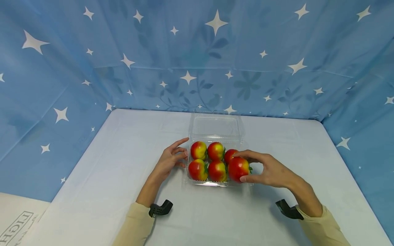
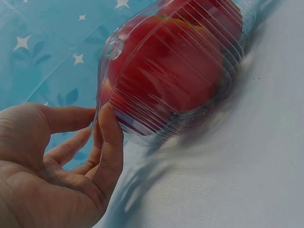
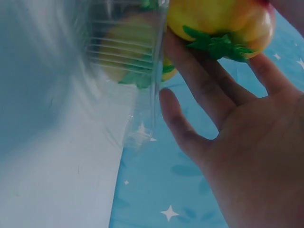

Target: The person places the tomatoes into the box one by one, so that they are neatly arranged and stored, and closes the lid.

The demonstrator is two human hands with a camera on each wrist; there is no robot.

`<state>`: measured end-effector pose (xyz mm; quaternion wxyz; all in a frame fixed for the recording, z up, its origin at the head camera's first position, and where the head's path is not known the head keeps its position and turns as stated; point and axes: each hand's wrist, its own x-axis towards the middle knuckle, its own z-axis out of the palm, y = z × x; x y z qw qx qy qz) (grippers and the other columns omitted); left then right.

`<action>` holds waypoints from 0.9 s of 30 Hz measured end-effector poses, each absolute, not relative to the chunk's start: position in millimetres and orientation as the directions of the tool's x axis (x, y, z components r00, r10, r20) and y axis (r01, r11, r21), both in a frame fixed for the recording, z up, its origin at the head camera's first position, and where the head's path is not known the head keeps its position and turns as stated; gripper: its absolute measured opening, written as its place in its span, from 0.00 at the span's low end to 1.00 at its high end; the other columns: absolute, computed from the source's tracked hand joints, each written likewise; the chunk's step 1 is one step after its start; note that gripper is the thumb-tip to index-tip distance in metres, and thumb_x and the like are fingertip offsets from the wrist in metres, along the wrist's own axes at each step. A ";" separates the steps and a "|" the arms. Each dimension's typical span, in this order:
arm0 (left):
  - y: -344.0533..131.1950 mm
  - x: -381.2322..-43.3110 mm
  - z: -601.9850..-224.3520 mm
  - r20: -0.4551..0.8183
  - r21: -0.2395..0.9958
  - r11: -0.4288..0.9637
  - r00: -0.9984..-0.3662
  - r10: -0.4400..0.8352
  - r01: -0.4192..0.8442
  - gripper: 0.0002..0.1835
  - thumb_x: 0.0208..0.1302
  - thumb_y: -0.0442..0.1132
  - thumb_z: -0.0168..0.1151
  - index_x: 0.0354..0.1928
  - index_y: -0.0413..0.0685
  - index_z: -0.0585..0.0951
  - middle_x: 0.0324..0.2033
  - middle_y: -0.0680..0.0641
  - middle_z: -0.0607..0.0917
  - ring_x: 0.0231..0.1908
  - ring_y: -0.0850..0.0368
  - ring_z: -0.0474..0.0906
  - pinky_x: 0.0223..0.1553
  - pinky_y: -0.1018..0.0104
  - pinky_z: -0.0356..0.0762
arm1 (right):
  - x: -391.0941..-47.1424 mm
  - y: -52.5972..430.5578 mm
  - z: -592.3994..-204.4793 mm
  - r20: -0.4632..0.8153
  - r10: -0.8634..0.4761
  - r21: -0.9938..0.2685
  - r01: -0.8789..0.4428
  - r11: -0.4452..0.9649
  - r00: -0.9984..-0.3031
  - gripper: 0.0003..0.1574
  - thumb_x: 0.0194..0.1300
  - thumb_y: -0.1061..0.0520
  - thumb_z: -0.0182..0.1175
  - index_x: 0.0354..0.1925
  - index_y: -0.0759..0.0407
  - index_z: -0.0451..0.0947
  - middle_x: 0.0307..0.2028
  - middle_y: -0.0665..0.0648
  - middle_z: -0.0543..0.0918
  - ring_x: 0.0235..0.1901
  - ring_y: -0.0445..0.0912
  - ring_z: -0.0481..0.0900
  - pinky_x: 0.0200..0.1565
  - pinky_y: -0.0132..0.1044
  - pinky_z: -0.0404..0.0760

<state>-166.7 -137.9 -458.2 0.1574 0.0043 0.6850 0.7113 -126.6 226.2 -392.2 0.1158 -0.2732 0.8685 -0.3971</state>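
A clear plastic clamshell box lies with its lid folded back, holding several red and yellow tomatoes in two rows. At its left side my left hand pinches the rim between thumb and fingers; the left wrist view shows this grip on the box wall. My right hand grips a tomato over the box's right end, thumb on the near side and fingers on the far side. Its green leafy top shows in the right wrist view. The held tomato partly hides another tomato behind it.
A white cloth-covered table extends around the box. Blue curtains with white stars rise behind it and at both sides. Pale printed material lies at the lower left. Each wrist wears a black device.
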 end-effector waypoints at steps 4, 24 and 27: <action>-137.8 -166.6 -457.9 -0.206 0.977 -0.013 -0.951 0.232 -0.215 0.32 0.73 0.35 0.63 0.76 0.58 0.71 0.42 0.50 0.80 0.37 0.58 0.80 0.32 0.71 0.87 | -127.8 226.5 -394.4 0.048 -0.552 -0.730 -0.407 0.550 -0.832 0.40 0.57 0.48 0.79 0.67 0.40 0.76 0.64 0.55 0.82 0.59 0.55 0.82 0.57 0.63 0.84; -138.2 -167.6 -459.2 -0.207 0.977 -0.011 -0.952 0.226 -0.215 0.31 0.73 0.35 0.63 0.75 0.59 0.71 0.42 0.50 0.80 0.37 0.58 0.81 0.32 0.70 0.87 | -127.6 220.7 -410.9 0.165 -0.533 -0.654 -0.496 0.570 -0.830 0.45 0.49 0.54 0.84 0.65 0.43 0.77 0.56 0.47 0.82 0.57 0.47 0.82 0.57 0.58 0.86; -138.3 -167.7 -459.7 -0.206 0.977 -0.010 -0.952 0.228 -0.214 0.31 0.73 0.35 0.63 0.76 0.58 0.71 0.42 0.50 0.80 0.37 0.59 0.81 0.32 0.70 0.87 | -126.6 218.8 -411.8 0.150 -0.522 -0.659 -0.479 0.581 -0.840 0.45 0.49 0.53 0.84 0.64 0.43 0.78 0.56 0.48 0.82 0.57 0.49 0.82 0.56 0.58 0.86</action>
